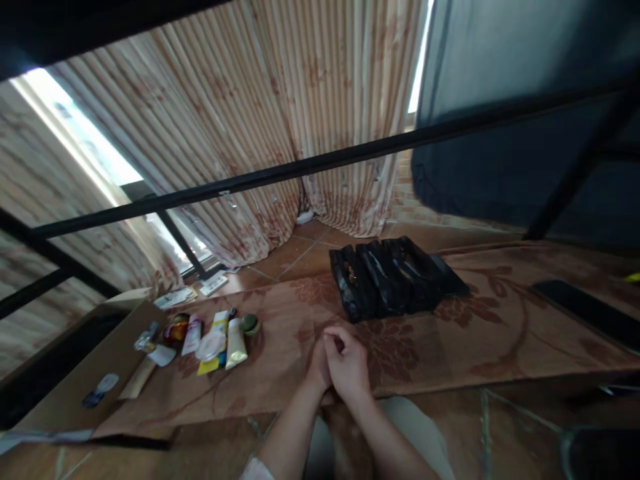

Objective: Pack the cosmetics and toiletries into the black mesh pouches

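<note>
My two hands rest clasped together over the patterned brown rug (pixel 450 333) in front of me. My right hand (pixel 347 363) lies over my left hand (pixel 319 365), fingers curled, and nothing shows inside either. Beyond them stands a black organizer with several slots (pixel 390 277). To the left lies a cluster of tubes and small jars: a cream tube (pixel 235 345), a yellow tube (pixel 216 333), a pink-white tube (pixel 193 335) and a green-lidded jar (pixel 250 325).
An opened cardboard box (pixel 75 373) lies at the left. A dark flat slab (pixel 590 310) sits on the rug at right. Black metal bars (pixel 320 163) cross overhead, with striped curtains (pixel 280 100) behind. A remote (pixel 214 285) lies on the tiled floor.
</note>
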`<state>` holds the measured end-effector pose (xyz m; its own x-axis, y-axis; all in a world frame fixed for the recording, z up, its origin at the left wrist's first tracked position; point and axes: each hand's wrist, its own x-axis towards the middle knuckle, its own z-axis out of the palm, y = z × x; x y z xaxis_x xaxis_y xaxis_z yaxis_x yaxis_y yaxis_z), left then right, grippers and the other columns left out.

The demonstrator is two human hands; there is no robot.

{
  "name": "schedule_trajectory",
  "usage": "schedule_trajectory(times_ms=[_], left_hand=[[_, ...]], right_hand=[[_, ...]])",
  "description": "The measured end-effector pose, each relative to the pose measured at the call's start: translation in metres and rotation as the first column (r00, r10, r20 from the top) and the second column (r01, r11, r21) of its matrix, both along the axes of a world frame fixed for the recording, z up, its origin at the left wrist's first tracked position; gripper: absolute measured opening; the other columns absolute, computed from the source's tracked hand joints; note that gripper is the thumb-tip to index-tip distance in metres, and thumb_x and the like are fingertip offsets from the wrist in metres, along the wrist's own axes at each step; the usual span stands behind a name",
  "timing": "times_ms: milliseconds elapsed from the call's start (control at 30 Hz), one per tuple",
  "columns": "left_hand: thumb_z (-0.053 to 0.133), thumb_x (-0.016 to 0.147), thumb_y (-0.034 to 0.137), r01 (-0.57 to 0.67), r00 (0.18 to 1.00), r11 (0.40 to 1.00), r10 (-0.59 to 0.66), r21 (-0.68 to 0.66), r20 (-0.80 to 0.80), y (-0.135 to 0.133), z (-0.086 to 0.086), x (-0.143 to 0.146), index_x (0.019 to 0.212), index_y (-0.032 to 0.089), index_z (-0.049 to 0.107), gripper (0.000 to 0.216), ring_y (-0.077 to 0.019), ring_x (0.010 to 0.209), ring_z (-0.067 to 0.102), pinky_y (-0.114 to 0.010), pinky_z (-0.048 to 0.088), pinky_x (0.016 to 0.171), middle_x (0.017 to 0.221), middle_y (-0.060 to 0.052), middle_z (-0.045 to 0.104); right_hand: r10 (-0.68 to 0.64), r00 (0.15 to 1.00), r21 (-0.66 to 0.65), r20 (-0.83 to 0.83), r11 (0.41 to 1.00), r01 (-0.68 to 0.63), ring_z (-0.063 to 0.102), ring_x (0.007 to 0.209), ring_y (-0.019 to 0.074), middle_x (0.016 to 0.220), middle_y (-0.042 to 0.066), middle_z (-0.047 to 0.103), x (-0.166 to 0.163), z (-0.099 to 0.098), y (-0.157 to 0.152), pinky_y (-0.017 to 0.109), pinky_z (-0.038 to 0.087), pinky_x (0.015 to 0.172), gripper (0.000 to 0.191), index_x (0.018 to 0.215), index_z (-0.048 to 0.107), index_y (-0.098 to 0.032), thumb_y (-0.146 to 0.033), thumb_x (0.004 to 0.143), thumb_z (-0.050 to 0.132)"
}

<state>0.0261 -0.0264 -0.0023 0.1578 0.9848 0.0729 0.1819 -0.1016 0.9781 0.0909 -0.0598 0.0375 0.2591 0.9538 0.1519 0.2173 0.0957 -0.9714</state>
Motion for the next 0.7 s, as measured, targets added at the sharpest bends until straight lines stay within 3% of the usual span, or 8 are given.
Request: schedule_trajectory(times_ms=[100, 167, 300, 433, 600, 700], left_hand=[[0.050, 0.084, 0.021, -0.033, 0.999, 0.999, 0.033, -0.003, 0.036, -0.020, 0.005, -0.018, 0.094, 0.014, 0.065, 0.019, -0.0212, 0.086, 0.064, -0.035, 0.054, 0.080, 0.082, -0.008, 0.067], [0.057, 0.077, 0.015, 0.032, 0.998, 0.999, -0.032, 0.004, 0.046, -0.035, 0.006, -0.032, 0.103, 0.016, 0.065, 0.028, -0.0203, 0.092, 0.063, -0.036, 0.050, 0.091, 0.093, -0.007, 0.068], [0.056, 0.072, 0.010, 0.020, 1.000, 0.999, -0.021, -0.049, -0.014, -0.066, -0.003, -0.063, 0.108, 0.018, 0.065, 0.039, -0.0188, 0.093, 0.063, -0.034, 0.048, 0.090, 0.100, -0.006, 0.068], [0.058, 0.069, 0.010, -0.142, 0.989, 0.984, 0.135, -0.112, -0.063, -0.100, -0.014, -0.085, 0.111, 0.019, 0.063, 0.044, -0.0180, 0.088, 0.062, -0.031, 0.050, 0.083, 0.098, -0.006, 0.066], [0.058, 0.071, 0.017, -0.277, 0.947, 0.955, 0.252, -0.110, -0.198, -0.140, -0.016, -0.119, 0.105, 0.020, 0.064, 0.034, -0.0166, 0.082, 0.061, -0.028, 0.049, 0.075, 0.099, -0.006, 0.065], [0.059, 0.072, 0.022, -0.469, 0.872, 0.883, 0.459, -0.021, -0.173, -0.158, -0.009, -0.166, 0.105, 0.020, 0.065, 0.033, -0.0184, 0.088, 0.062, -0.029, 0.050, 0.080, 0.101, -0.007, 0.067]], right_hand=[[0.082, 0.993, -0.081, 0.083, 0.994, -0.075, 0.068, 0.086, 0.0209, 0.091, 0.006, 0.074, 0.005, -0.006, 0.001, 0.030, 0.049, 0.080, 0.028, 0.093, 0.069, -0.021, -0.033, 0.083, 0.046], [0.149, 0.976, -0.122, 0.160, 0.984, -0.130, 0.068, 0.086, 0.0214, 0.092, 0.006, 0.074, 0.007, -0.013, 0.003, 0.030, 0.048, 0.080, 0.028, 0.093, 0.069, -0.021, -0.034, 0.083, 0.046], [0.359, 0.870, -0.239, 0.338, 0.927, -0.290, 0.069, 0.085, 0.0227, 0.086, 0.006, 0.074, 0.006, -0.031, 0.003, 0.031, 0.047, 0.078, 0.026, 0.090, 0.069, -0.023, -0.033, 0.084, 0.045], [0.500, 0.755, -0.298, 0.425, 0.865, -0.404, 0.070, 0.086, 0.0234, 0.083, 0.006, 0.073, 0.004, -0.047, -0.002, 0.031, 0.046, 0.079, 0.022, 0.083, 0.068, -0.025, -0.030, 0.083, 0.046], [0.491, 0.747, -0.324, 0.447, 0.868, -0.377, 0.071, 0.086, 0.0265, 0.083, 0.009, 0.074, 0.006, -0.055, -0.003, 0.035, 0.049, 0.079, 0.022, 0.083, 0.068, -0.029, -0.038, 0.079, 0.048], [0.508, 0.722, -0.335, 0.470, 0.859, -0.387, 0.071, 0.084, 0.0272, 0.085, 0.008, 0.075, 0.011, -0.060, 0.001, 0.034, 0.051, 0.076, 0.024, 0.082, 0.068, -0.030, -0.042, 0.075, 0.048]])
